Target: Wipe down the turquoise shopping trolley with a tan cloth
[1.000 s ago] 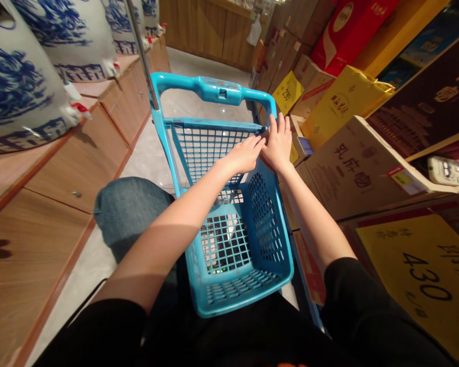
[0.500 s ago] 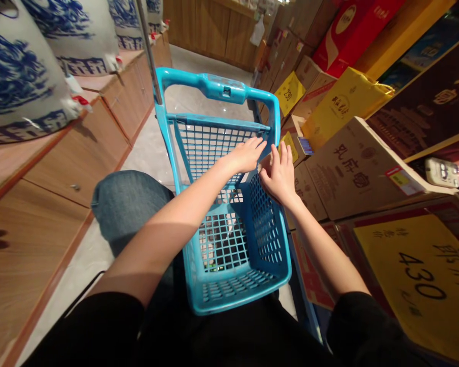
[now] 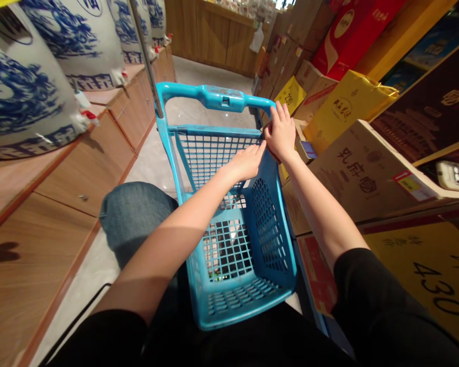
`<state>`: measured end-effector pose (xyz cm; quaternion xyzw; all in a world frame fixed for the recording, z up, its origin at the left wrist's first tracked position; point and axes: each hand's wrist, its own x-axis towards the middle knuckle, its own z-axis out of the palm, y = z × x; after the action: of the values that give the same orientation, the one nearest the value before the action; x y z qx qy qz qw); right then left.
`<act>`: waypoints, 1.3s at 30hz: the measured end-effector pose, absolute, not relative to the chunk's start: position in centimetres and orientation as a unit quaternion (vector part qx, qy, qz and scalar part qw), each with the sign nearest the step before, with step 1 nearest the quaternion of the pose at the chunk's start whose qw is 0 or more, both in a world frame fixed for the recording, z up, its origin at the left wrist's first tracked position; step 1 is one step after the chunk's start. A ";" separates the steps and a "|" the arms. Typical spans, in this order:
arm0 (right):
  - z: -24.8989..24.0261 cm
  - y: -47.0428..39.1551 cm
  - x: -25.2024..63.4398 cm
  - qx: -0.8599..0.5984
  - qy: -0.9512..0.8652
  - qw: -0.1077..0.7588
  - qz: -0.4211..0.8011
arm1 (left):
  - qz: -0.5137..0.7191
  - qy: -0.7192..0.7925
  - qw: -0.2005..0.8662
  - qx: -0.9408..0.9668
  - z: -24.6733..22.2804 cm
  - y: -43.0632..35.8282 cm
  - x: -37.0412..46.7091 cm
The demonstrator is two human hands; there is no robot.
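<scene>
A blue plastic shopping basket (image 3: 229, 318) with a raised handle frame stands in front of me, its grid floor showing. My right hand (image 3: 281, 133) lies over the upper right corner of the frame, its fingers stretched along the rim. A brown, cloth-like piece (image 3: 274, 155) shows under that palm, mostly hidden. My left hand (image 3: 248, 162) reaches across the basket's inside with fingers extended, the fingertips close to the right hand. Nothing shows in the left hand; whether it touches the basket wall is unclear.
Large blue-and-white jars (image 3: 26, 97) with red taps stand on wooden cabinets (image 3: 61, 188) at left. Cardboard boxes (image 3: 352, 173), a yellow bag (image 3: 338, 112) and yellow price signs (image 3: 432, 275) line the right side. A metal pole (image 3: 145, 56) rises beside the basket's left corner.
My right hand has moved up from the basket's right side wall to the frame's corner, with the brown piece beneath it. My left hand has shifted slightly down in view.
</scene>
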<state>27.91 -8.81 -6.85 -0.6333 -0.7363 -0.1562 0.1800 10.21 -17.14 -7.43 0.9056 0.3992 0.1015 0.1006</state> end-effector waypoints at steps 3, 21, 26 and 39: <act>-6.9 -8.0 28.1 -0.643 -0.732 0.173 -0.144 | 0.104 0.399 0.096 0.906 -7.3 -17.2 10.2; -10.6 -16.2 28.1 -0.645 -0.739 0.176 -0.082 | 0.176 0.426 0.051 0.886 -6.2 -17.6 9.5; -8.5 -10.4 28.3 -0.666 -0.717 0.187 -0.085 | 0.241 0.482 0.006 0.842 -6.6 -16.9 8.8; -12.0 -17.5 27.8 -0.642 -0.735 0.206 -0.066 | 0.211 0.494 0.015 0.843 -7.9 -15.9 8.0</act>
<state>27.76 -17.53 -11.96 -0.6423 -0.7353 -0.0659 0.2061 7.97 -15.88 -7.91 0.8432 0.4943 0.2108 0.0155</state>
